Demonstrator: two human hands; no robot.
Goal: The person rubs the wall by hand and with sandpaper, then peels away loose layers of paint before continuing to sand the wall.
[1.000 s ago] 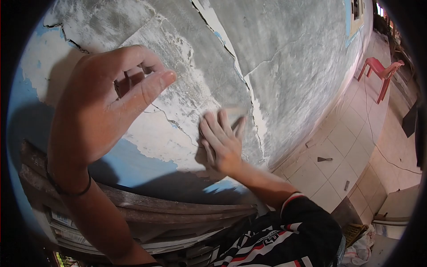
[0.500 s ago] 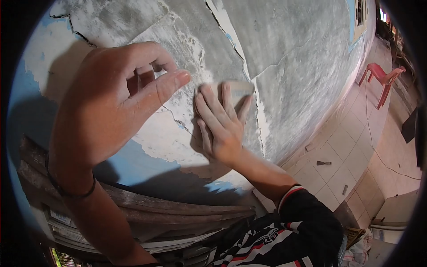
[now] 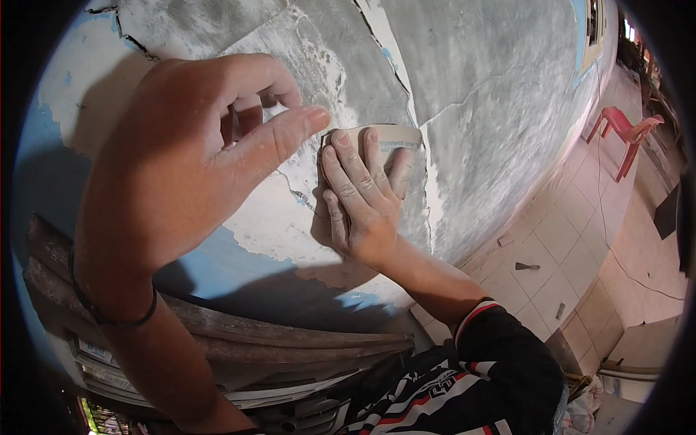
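Note:
My right hand (image 3: 366, 192) lies flat with its fingers over a beige sheet of sandpaper (image 3: 395, 135), pressing it against the cracked wall (image 3: 478, 145). A printed band shows along the sheet's upper right, and fine white dust coats the fingers. Just right of the sheet a long crack runs down the plaster. Nearer the camera, my left hand (image 3: 196, 159) is raised in front of the wall, its fingers loosely curled and the thumb apart from them. I see nothing held in it. A black band (image 3: 130, 319) circles the left wrist.
Long dusty boards (image 3: 239, 337) lie below the wall at left. A red plastic chair (image 3: 625, 134) stands on the tiled floor (image 3: 533, 279) at right. A scraper (image 3: 528, 266) lies on the tiles, and a thin cable (image 3: 616, 250) crosses the floor.
My right hand, blurred earlier, now shows sharply with the sandpaper at nearly the same spot. My left hand appears slightly higher and further right. The whole view has shifted a little.

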